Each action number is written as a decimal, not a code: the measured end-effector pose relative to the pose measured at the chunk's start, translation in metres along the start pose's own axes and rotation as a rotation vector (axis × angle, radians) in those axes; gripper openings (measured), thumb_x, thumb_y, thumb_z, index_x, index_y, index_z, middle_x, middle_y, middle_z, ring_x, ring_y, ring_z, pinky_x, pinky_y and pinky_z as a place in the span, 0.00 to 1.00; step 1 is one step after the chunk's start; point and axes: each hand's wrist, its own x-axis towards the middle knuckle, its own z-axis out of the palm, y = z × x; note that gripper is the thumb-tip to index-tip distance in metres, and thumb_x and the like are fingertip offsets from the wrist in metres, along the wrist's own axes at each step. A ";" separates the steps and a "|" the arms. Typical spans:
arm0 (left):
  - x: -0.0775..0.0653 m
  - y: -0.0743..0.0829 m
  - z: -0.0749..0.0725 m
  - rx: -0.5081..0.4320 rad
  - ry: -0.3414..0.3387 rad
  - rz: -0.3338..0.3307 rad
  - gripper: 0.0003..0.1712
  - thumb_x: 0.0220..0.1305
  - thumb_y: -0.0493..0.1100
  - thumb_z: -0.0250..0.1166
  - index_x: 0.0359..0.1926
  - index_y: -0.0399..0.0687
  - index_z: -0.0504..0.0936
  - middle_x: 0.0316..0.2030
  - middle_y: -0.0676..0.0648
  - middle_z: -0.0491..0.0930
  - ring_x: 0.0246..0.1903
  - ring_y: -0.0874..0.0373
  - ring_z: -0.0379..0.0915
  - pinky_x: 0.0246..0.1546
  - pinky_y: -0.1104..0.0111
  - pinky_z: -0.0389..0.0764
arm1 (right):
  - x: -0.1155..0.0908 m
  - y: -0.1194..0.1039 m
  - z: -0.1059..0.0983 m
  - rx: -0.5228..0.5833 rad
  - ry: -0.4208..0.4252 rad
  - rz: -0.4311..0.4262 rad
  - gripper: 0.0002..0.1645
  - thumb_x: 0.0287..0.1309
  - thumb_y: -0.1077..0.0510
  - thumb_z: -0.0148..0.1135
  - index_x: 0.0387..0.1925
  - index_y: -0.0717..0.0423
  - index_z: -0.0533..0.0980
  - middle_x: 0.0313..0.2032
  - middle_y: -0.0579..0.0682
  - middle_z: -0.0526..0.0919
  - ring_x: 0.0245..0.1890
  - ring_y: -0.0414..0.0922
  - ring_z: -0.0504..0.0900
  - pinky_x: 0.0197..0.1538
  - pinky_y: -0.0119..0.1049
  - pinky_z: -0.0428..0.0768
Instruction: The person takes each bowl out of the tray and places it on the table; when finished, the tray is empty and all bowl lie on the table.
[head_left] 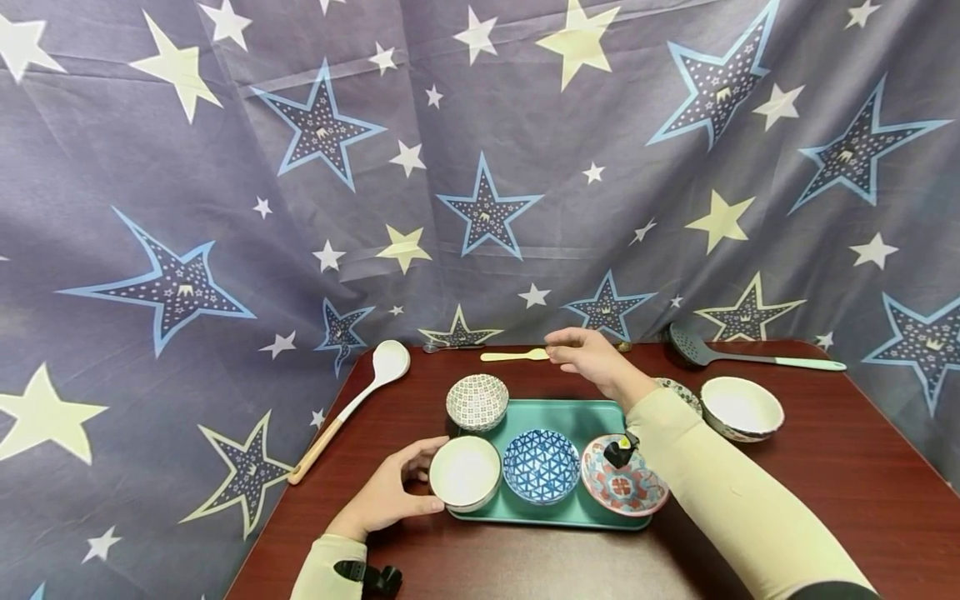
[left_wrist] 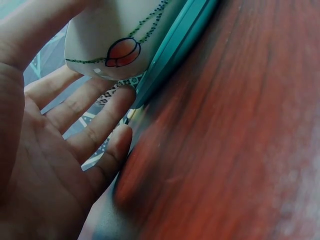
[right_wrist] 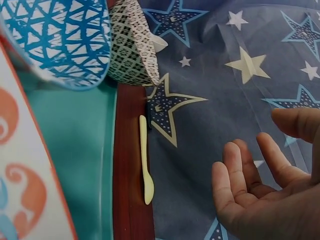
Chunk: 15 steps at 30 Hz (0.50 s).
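My left hand (head_left: 393, 490) reaches round the left side of a cream bowl (head_left: 465, 473), thumb and fingertips right at its wall. In the left wrist view, that bowl (left_wrist: 100, 37) shows a red tulip pattern, and the fingers beside it are loosely spread. The bowl is at the left end of a teal tray (head_left: 555, 518). Over the tray's back edge extends my right hand (head_left: 592, 360), holding nothing, its fingers relaxed. Near it a pale yellow spoon-like utensil (right_wrist: 145, 160) lies along the table's back edge. A blue-and-white bowl (head_left: 542, 467) stands mid-tray, with a red-patterned bowl (head_left: 624, 487) on the right.
A grey-patterned bowl (head_left: 477, 403) stands at the tray's back left corner. On the left lies a white ladle (head_left: 390, 362) with a wooden handle. Another white bowl (head_left: 742, 407) is on the right, below a dark skimmer (head_left: 690, 346). A starry curtain (head_left: 480, 125) hangs behind the table.
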 end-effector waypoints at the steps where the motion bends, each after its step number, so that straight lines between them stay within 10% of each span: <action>1: 0.000 0.001 0.000 0.001 0.001 -0.003 0.49 0.54 0.39 0.81 0.76 0.43 0.69 0.60 0.45 0.81 0.52 0.49 0.80 0.50 0.62 0.82 | 0.001 0.001 0.002 -0.003 -0.004 0.001 0.24 0.74 0.61 0.61 0.66 0.67 0.74 0.64 0.65 0.77 0.60 0.57 0.80 0.69 0.57 0.71; 15: -0.001 0.001 -0.001 0.029 0.010 -0.011 0.48 0.55 0.41 0.82 0.75 0.47 0.70 0.60 0.46 0.81 0.54 0.50 0.80 0.51 0.62 0.80 | 0.022 0.013 0.028 -0.077 -0.021 0.079 0.23 0.74 0.62 0.62 0.66 0.64 0.75 0.58 0.63 0.82 0.60 0.58 0.82 0.66 0.57 0.75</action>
